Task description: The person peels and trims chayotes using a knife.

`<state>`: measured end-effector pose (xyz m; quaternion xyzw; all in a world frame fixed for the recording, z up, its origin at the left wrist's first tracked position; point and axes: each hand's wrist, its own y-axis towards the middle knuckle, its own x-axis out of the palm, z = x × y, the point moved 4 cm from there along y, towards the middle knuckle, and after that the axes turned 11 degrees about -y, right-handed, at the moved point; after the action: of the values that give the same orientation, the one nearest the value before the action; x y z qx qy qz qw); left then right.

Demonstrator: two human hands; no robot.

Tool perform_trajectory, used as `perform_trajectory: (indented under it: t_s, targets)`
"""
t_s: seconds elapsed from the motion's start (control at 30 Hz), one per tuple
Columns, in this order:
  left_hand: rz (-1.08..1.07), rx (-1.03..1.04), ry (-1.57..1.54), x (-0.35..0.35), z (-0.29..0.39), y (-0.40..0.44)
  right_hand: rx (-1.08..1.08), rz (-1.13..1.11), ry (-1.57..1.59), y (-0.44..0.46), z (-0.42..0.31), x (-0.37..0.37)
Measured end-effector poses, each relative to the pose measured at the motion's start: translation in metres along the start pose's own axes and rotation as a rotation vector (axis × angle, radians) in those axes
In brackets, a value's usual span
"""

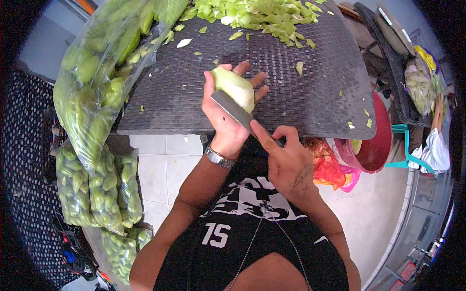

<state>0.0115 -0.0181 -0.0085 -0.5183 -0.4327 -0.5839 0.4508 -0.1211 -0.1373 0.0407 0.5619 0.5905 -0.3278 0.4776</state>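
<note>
A pale green peeled fruit (236, 88) rests in the palm of my left hand (224, 109), whose fingers curl up around its far side. A watch is on that wrist. My right hand (286, 162) grips the handle of a knife, with the index finger stretched along it. The wide grey knife blade (232, 110) lies against the near side of the fruit. Both hands are at the near edge of the dark woven table (335, 82). Pale green slices and peelings (257, 17) are heaped at the table's far side.
A clear bag of green fruit (97, 72) hangs over the table's left edge. More bagged fruit (92, 189) stands on the left. A red bucket (378, 140) and an orange-red net bag (330, 167) are below the right edge. A person's arm (438, 114) shows at far right.
</note>
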Motion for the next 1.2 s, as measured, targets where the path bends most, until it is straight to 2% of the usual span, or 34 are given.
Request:
perform_trajectory:
  t_s: [0.1, 0.23, 0.33, 0.5, 0.57, 0.8, 0.9, 1.0, 1.1, 1.13, 1.2]
  targets:
    - [0.055, 0.088, 0.079, 0.002, 0.008, 0.002, 0.014, -0.041, -0.031, -0.008, 0.001, 0.0]
    - [0.11, 0.153, 0.159, 0.008, 0.006, -0.001, -0.006, 0.043, 0.006, -0.009, -0.002, -0.004]
    - [0.1, 0.12, 0.117, 0.004, 0.0, -0.003, 0.001, 0.053, 0.01, -0.005, -0.001, -0.003]
    - [0.01, 0.253, 0.187, 0.002, 0.017, 0.004, 0.06, -0.028, 0.018, -0.017, -0.001, -0.002]
    - [-0.006, 0.297, 0.231, 0.005, 0.017, 0.003, 0.055, 0.003, 0.022, -0.017, -0.002, -0.001]
    - [0.055, 0.266, 0.227, 0.002, 0.002, -0.008, 0.051, 0.074, 0.039, -0.007, -0.008, 0.004]
    - [-0.021, 0.26, 0.175, 0.0, 0.006, -0.005, 0.051, 0.058, 0.066, -0.007, -0.008, 0.004]
    - [0.043, 0.358, 0.285, 0.004, 0.018, -0.001, 0.072, 0.004, 0.07, -0.015, -0.007, 0.0]
    - [0.059, 0.369, 0.277, 0.008, 0.013, -0.003, 0.085, -0.053, 0.187, -0.015, -0.002, 0.0]
    - [-0.004, 0.333, 0.258, 0.004, 0.011, -0.003, 0.068, -0.011, 0.216, -0.014, -0.002, 0.001]
    - [-0.001, 0.325, 0.277, 0.005, 0.007, -0.007, 0.027, 0.078, 0.268, -0.008, -0.001, 0.004]
